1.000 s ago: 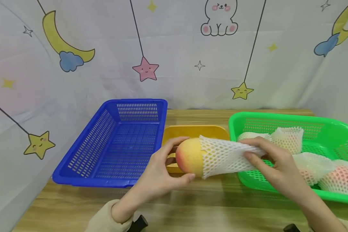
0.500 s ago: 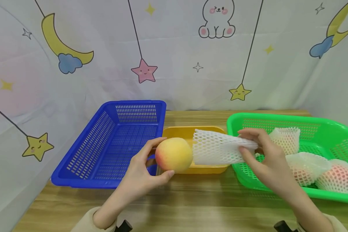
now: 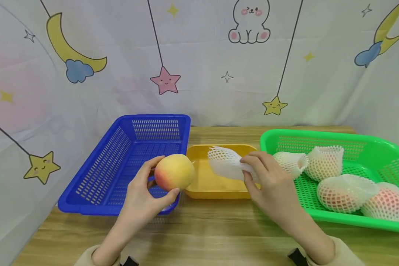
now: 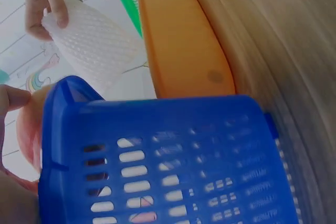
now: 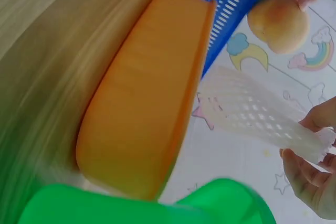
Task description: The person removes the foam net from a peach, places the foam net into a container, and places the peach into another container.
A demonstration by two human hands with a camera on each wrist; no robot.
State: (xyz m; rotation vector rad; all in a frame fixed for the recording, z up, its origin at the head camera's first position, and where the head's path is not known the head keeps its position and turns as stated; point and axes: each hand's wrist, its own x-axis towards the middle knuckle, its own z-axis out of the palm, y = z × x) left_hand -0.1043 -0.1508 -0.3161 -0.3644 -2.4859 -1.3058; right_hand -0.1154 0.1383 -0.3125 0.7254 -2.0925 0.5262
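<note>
A bare yellow peach [image 3: 175, 172] with a red blush is gripped in my left hand [image 3: 141, 197], over the near right corner of the blue basket [image 3: 96, 212]. My right hand [image 3: 272, 181] pinches one end of a white foam net sleeve [image 3: 225, 163] above the yellow tray [image 3: 199, 193]. In the right wrist view the sleeve [image 5: 252, 111] hangs loose with nothing seen inside it. The left wrist view has the peach [image 4: 32, 127] partly hidden behind the blue basket's rim.
On the right stands a green basket [image 3: 355, 221] with several net-wrapped fruits [image 3: 339, 194] in it. All the containers rest on a wooden table [image 3: 206, 236]. A printed white cloth [image 3: 203, 99] hangs behind and at the sides.
The peach has come out of the foam net. My left hand has carried it left to the blue basket, while my right hand has brought the net left over the yellow tray.
</note>
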